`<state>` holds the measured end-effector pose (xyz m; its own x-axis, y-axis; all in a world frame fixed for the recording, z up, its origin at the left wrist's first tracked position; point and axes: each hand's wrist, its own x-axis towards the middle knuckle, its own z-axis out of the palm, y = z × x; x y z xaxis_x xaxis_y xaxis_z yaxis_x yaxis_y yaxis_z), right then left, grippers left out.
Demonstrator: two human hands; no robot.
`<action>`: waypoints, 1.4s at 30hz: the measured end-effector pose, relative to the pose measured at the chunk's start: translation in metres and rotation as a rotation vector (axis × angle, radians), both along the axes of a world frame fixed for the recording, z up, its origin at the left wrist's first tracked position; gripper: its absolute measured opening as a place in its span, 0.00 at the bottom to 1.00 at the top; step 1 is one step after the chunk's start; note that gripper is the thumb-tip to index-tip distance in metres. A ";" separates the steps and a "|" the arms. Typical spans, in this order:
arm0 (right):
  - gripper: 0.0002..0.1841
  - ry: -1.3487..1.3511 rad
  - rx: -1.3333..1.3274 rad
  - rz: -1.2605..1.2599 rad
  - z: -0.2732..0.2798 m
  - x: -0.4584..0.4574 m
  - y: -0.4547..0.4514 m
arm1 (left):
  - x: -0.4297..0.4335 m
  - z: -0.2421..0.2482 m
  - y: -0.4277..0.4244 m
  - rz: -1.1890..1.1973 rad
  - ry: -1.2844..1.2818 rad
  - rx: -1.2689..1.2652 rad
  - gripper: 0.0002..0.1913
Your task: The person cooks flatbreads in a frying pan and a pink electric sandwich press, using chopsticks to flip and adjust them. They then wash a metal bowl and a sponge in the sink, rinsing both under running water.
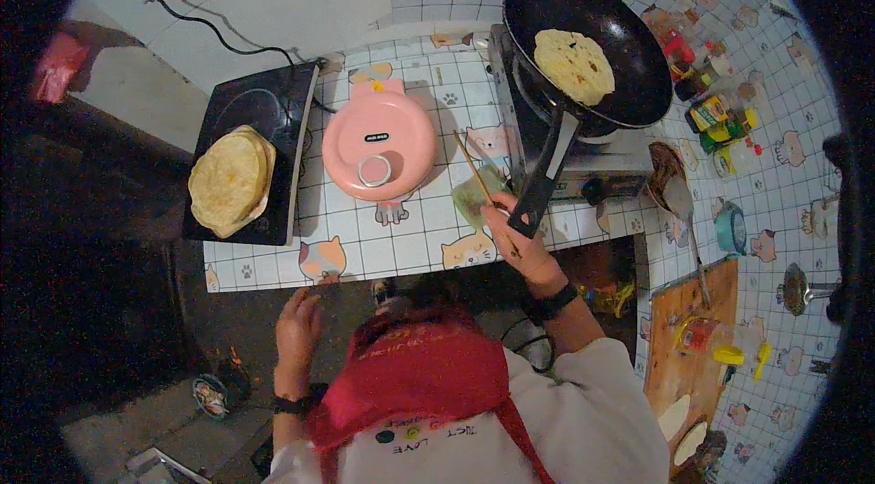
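My right hand is closed around wooden chopsticks that point up and left over the counter. The black handle of a wok overlaps that hand from above; whether they touch is unclear. Inside the wok, a pale flatbread with a few brown spots lies flat. The wok sits on a gas stove. Under the chopsticks is a greenish cloth. My left hand holds nothing, fingers loosely bent, just off the counter's front edge.
On the left, stacked flatbreads rest on a black induction cooktop. A round pink electric pan with its lid down stands mid-counter. At right are condiment bottles, a ladle and a wooden board. A cord runs to a socket.
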<state>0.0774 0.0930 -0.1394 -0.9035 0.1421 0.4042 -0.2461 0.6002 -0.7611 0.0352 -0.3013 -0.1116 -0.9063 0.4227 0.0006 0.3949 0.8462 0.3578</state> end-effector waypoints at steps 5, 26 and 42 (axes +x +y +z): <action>0.12 0.135 0.129 0.029 0.005 -0.002 -0.010 | 0.015 -0.014 -0.010 -0.004 0.011 0.103 0.09; 0.24 -0.145 0.702 0.023 -0.062 0.005 -0.029 | 0.075 -0.074 -0.178 0.120 -0.080 0.105 0.05; 0.12 -0.455 0.403 0.857 -0.082 -0.040 -0.296 | 0.455 -0.270 -0.341 1.440 -0.761 0.117 0.16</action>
